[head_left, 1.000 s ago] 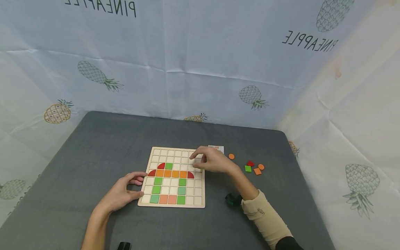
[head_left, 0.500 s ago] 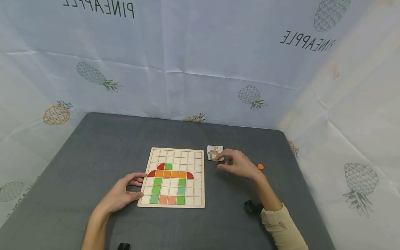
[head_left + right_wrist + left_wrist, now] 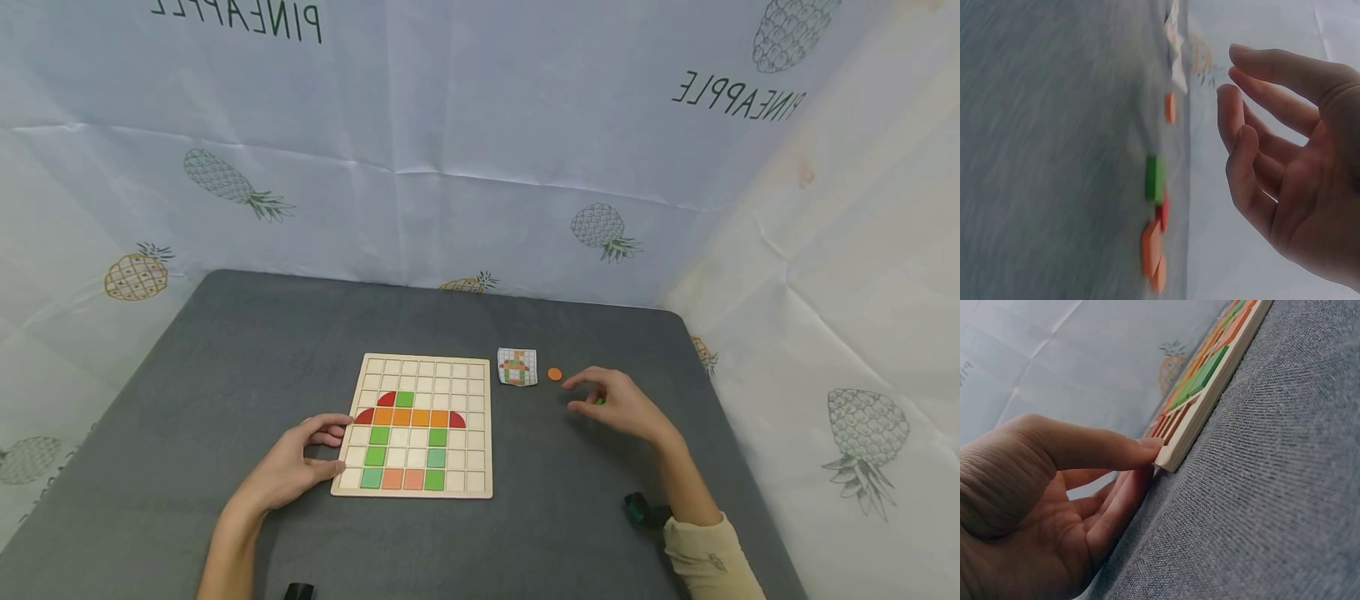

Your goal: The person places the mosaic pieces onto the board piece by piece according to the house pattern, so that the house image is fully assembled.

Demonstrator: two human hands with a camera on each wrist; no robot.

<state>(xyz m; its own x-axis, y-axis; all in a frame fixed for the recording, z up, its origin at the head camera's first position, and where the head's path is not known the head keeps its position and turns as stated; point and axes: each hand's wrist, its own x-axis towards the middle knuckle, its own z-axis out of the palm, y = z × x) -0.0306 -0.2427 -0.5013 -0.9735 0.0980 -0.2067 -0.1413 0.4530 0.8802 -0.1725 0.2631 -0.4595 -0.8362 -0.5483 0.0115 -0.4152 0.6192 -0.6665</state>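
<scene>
A square wooden grid board [image 3: 486, 442] lies on the grey table, with red, green, orange and salmon tiles in some of its cells. My left hand [image 3: 288, 462] touches its left edge with thumb and fingertips. In the left wrist view the thumb [image 3: 1104, 449] presses on the corner of the frame. My right hand [image 3: 621, 407] hovers over loose tiles, fingers loosely bent, holding nothing. Beneath it a green square tile [image 3: 1155, 178] shows, with a red tile [image 3: 1164, 211], an orange square tile [image 3: 1151, 249] and an orange round tile [image 3: 1159, 275] nearby.
A small printed pattern card [image 3: 517, 367] lies beyond the board's right side. Between it and the right hand is another orange round tile [image 3: 554, 374]. A black object [image 3: 637, 510] sits by the right wrist. Pineapple-print cloth [image 3: 480, 225] hangs behind the table.
My right hand has moved from over the board's upper right, past the card, to above the loose tiles on the right. The left hand and board look unchanged.
</scene>
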